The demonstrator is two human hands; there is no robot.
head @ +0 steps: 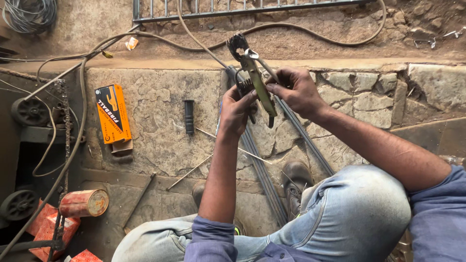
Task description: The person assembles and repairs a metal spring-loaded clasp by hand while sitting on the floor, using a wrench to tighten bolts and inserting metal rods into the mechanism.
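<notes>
- Nearest the camera, the person sits with knees in pale blue jeans and one worn brown leather boot (296, 180) planted on the stone floor (160, 121).
- The left hand (238, 110) has its fingers curled tight around the lower handle of a metal electrode holder with a yellowed clamp arm (257, 80), held up in front of the body.
- The right hand (298, 92) pinches the holder's upper lever between thumb and fingers, gripping it too.
- How far the work on the holder has come cannot be judged; it looks whole and assembled, with its black cable (272, 160) attached and running down past the boot.
- On the floor beyond lie one short black ribbed handle grip (189, 116) and about three thin bare welding rods (190, 171).
- To the left sits one orange cardboard box (112, 114); lower left, one rusty red tin can lying on its side (85, 203) beside red packets (48, 225).
- Farthest off, one grey metal grille (233, 12) lies along the dusty ground, with a coil of wire (29, 14) in the top-left corner.
</notes>
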